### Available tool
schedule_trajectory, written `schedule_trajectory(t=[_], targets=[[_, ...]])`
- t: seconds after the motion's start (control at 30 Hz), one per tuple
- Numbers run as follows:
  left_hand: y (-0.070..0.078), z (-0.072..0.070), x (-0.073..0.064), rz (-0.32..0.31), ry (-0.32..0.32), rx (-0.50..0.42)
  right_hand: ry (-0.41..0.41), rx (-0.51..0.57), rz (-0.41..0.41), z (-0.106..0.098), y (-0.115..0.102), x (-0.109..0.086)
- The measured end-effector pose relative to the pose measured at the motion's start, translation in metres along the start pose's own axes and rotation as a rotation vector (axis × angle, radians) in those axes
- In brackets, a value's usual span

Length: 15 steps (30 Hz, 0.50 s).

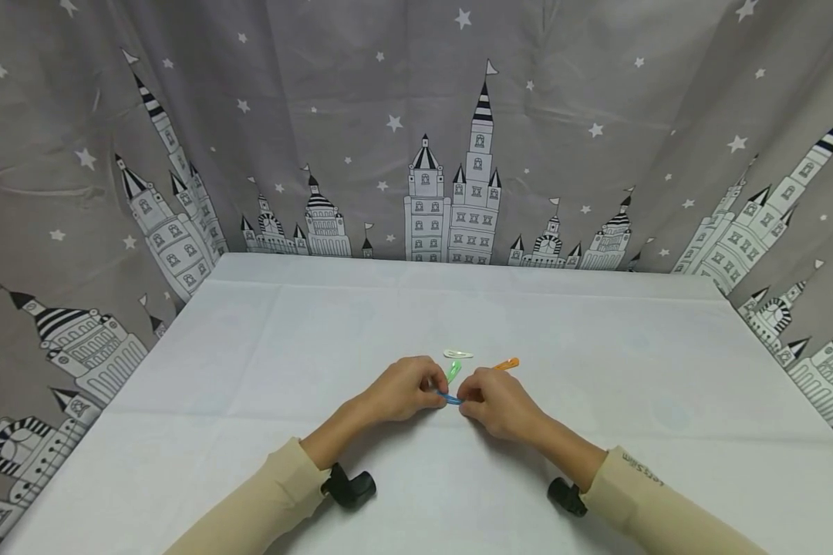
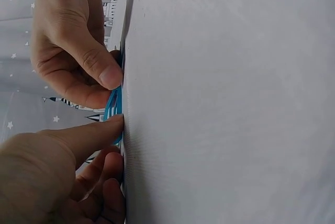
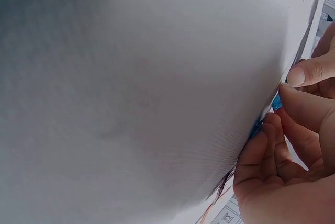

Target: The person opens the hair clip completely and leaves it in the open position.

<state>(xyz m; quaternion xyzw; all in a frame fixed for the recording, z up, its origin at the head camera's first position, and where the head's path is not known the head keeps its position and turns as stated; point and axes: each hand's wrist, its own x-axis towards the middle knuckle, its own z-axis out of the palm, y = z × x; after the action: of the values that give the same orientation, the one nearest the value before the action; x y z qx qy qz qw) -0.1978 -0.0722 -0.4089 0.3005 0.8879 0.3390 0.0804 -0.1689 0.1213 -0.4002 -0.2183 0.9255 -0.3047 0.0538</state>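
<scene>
Low over the white tabletop, a blue snap hair clip [image 1: 450,398] spans the short gap between the two hands. My left hand [image 1: 404,390] pinches its left end between thumb and fingers. From the other side, my right hand [image 1: 501,404] has thumb and fingertips on the right end. In the left wrist view the clip [image 2: 111,106] shows slim, looped blue arms, partly hidden by fingertips. Just beyond the hands lies a green hair clip [image 1: 454,371], its near end close behind the blue one. An orange hair clip [image 1: 507,364] sticks out behind my right hand.
A pale whitish hair clip [image 1: 457,354] lies farthest back on the white-covered table [image 1: 305,339]. Behind the table hangs a grey curtain [image 1: 361,100] printed with castles and stars. Each wrist carries a small black camera, such as the left camera [image 1: 350,489].
</scene>
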Motion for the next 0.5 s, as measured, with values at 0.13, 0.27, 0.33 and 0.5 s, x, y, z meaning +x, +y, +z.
schedule_trajectory(t=[0.13, 0.27, 0.33, 0.5], targets=[[-0.0003, 0.0005, 0.0001, -0.013, 0.003, -0.022, 0.004, -0.003, -0.006, 0.0, 0.0011, -0.0002], [-0.0007, 0.0008, 0.0, -0.022, -0.003, -0.044, 0.009, 0.006, -0.015, 0.0, 0.0015, -0.0002], [-0.0011, 0.001, -0.0001, -0.025, -0.005, -0.049, 0.01, 0.016, -0.015, -0.0001, 0.0015, -0.0004], [-0.0016, 0.0007, -0.0003, -0.025, -0.02, -0.05, 0.016, 0.039, -0.009, -0.001, 0.0017, -0.0005]])
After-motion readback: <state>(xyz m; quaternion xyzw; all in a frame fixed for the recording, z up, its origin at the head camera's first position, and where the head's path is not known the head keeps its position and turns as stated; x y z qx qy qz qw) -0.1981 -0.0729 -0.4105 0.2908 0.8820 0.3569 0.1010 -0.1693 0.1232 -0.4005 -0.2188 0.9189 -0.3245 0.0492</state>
